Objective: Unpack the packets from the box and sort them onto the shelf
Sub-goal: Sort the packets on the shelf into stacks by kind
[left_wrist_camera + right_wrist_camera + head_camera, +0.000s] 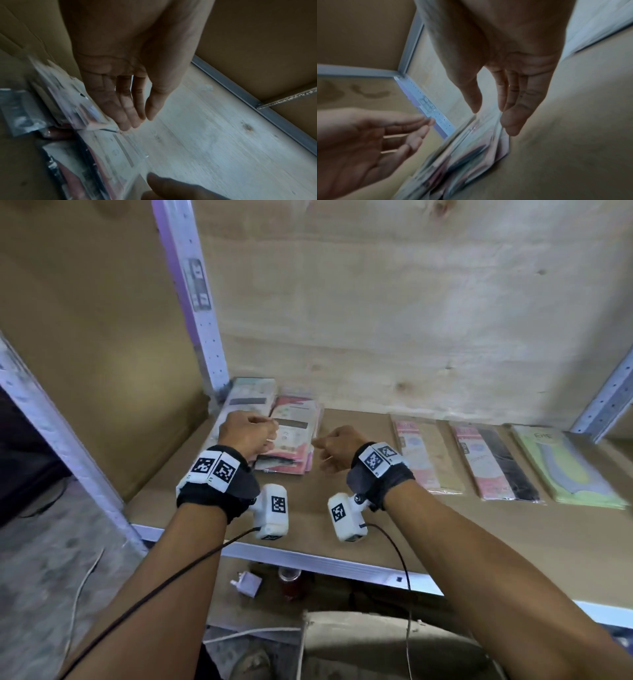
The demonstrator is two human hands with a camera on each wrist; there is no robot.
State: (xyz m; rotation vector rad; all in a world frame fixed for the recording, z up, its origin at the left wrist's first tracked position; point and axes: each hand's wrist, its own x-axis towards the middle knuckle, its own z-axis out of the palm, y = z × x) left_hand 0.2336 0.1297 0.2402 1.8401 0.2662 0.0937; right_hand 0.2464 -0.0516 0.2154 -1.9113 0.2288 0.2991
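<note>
A stack of pink and white packets (294,433) lies at the back left of the brown shelf board (376,525), with a second stack (253,392) behind it in the corner. My left hand (257,433) hovers over the stack's left edge. In the left wrist view its fingers (130,115) are straight and the tips brush a packet's edge (73,100). My right hand (337,446) is just right of the stack, holding nothing. Its straight fingers (511,121) point down at the packets (471,148). The box is out of view.
Three packets lie side by side to the right: a tan one (421,453), a black one (493,463), a green one (568,467). A metal upright (202,313) stands in the back left corner. Below the shelf's front rail (308,559) sit a white plug (246,582) and a jar (290,577).
</note>
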